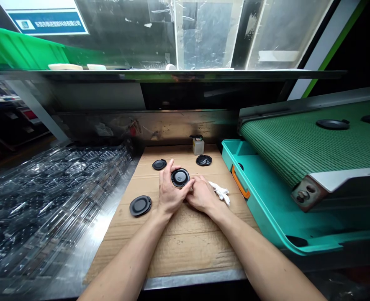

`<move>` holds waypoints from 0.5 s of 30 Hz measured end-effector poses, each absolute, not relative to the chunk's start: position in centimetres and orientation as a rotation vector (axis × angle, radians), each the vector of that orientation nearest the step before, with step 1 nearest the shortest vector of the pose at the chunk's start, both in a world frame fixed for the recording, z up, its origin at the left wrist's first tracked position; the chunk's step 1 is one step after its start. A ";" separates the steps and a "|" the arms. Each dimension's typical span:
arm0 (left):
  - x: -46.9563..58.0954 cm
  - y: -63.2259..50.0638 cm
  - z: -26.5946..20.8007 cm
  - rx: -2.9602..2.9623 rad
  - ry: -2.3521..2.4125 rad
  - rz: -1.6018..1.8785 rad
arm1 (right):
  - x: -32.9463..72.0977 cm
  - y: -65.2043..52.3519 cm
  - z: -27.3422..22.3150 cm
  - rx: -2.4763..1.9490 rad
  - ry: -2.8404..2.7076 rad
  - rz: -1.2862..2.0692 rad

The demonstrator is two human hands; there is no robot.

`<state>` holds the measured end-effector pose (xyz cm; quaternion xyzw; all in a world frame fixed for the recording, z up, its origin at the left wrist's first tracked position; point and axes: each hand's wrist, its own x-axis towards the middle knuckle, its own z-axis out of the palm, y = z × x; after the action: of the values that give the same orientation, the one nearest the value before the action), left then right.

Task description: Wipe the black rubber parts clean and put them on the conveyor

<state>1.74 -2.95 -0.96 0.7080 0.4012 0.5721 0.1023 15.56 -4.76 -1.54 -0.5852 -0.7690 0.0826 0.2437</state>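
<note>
A round black plastic part [180,178] with a ribbed rim is gripped in my left hand [170,190], its thumb and fingers around the edge. Close against it on the right, my right hand [201,194] has its fingers curled in near the left thumb; what they hold, if anything, is hidden. On the cardboard sheet [185,251] lie a black oval part [140,205] at left and a smaller one [159,164] farther back. More black parts [204,160] rest at the back right. A white glove [220,192] lies beside my right hand.
A small dispenser bottle [198,146] stands at the back. Clear plastic trays [62,184] are stacked at left. Right of the cardboard is a teal bin [266,213] with an orange handle [240,182], under a green conveyor belt [298,142] carrying black parts [332,124]. A metal shelf [185,75] crosses above.
</note>
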 end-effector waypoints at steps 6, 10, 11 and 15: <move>1.8 -2.9 -1.0 2.084 1.185 1.690 | 15.5 -4.6 -1.7 -1.597 -2.099 0.221; 1.8 -2.9 -1.0 2.087 1.189 1.685 | 15.5 -4.7 -1.6 -1.606 -2.096 0.241; 1.8 -2.9 -1.1 2.088 1.191 1.686 | 15.5 -4.7 -1.5 -1.605 -2.094 0.246; 1.8 -3.0 -1.1 2.085 1.197 1.694 | 15.5 -4.8 -1.4 -1.591 -2.095 0.268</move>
<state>1.81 -2.96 -1.06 0.7054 0.4050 0.5731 0.1003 15.53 -4.78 -1.42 -0.5833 -0.7678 0.0982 0.2462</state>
